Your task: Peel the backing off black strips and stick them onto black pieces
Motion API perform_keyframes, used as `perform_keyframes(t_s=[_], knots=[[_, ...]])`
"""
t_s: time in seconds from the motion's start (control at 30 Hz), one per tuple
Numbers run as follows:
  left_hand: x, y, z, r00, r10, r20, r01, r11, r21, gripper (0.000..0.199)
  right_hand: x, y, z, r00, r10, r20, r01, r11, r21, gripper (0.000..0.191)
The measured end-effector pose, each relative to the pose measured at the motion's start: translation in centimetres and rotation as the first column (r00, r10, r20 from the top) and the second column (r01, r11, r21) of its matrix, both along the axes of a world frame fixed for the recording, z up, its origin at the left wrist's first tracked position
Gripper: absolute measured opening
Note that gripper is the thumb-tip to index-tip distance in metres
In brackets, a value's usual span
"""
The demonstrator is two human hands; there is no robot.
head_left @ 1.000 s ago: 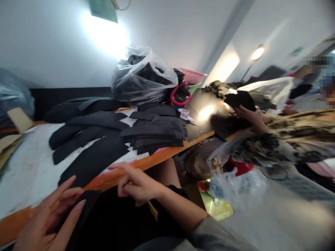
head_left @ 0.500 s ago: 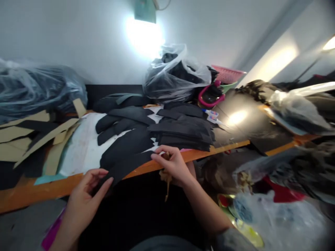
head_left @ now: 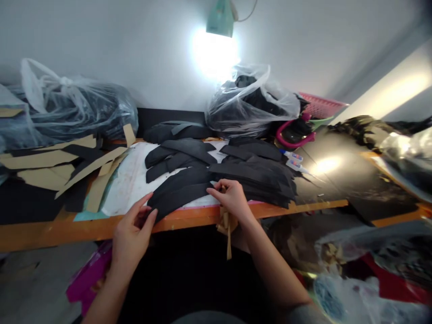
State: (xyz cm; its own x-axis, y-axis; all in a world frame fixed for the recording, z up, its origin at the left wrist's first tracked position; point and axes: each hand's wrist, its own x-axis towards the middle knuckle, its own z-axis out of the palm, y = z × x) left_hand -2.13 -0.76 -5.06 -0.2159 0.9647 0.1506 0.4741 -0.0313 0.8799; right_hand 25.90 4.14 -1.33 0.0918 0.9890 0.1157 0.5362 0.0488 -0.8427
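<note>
A long black strip of sheet material (head_left: 178, 197) lies across the white-covered table near its front edge. My left hand (head_left: 132, 236) grips the strip's left end between thumb and fingers. My right hand (head_left: 232, 199) rests at its right end and pinches a tan cardboard piece (head_left: 227, 229), which hangs below the table edge. Beside that hand stands a stack of black cut pieces (head_left: 256, 175). Further black pieces (head_left: 175, 157) lie behind the strip on a white sheet (head_left: 131, 180).
The orange table edge (head_left: 67, 231) runs across the view. Tan cardboard patterns (head_left: 43, 166) lie at the left, below a tied plastic bag (head_left: 74, 108). Another bag of black material (head_left: 251, 101), glue tubes (head_left: 293, 159) and a pink basket (head_left: 320, 105) stand at the back.
The view has swung left and levelled. The black strip now lies flat on the table, and both hands have moved up to its ends. The tan piece stays in my right hand.
</note>
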Motion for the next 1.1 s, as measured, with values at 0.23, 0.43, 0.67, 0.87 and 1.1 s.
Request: perform_keyframes(t_s=[0.23, 0.43, 0.67, 0.87, 1.1], knots=[[0.5, 1.3, 0.2, 0.993, 0.024, -0.115, -0.021, 0.999, 0.033, 0.026, -1.2, 1.3, -0.3, 0.990, -0.043, 0.131, 0.037, 0.998, 0.048, 0.025], [0.9, 0.9, 0.4, 0.961, 0.068, -0.268, -0.046, 0.995, 0.085, 0.024, -1.9, 1.7, -0.5, 0.969, -0.037, 0.243, 0.028, 0.999, 0.042, 0.023], [0.7, -0.3, 0.4, 0.919, 0.116, -0.377, -0.067, 0.988, 0.140, 0.019, -2.4, 1.6, -0.3, 0.921, 0.003, 0.389, -0.008, 1.000, 0.012, 0.018], [0.8, -0.3, 0.2, 0.904, 0.115, -0.412, -0.047, 0.984, 0.172, 0.018, -2.5, 1.6, -0.5, 0.895, 0.012, 0.447, -0.012, 1.000, -0.002, 0.018], [1.1, -0.2, 0.3, 0.888, 0.106, -0.448, -0.008, 0.977, 0.215, 0.017, -2.5, 1.7, -0.6, 0.879, 0.009, 0.477, -0.005, 1.000, -0.010, 0.016]])
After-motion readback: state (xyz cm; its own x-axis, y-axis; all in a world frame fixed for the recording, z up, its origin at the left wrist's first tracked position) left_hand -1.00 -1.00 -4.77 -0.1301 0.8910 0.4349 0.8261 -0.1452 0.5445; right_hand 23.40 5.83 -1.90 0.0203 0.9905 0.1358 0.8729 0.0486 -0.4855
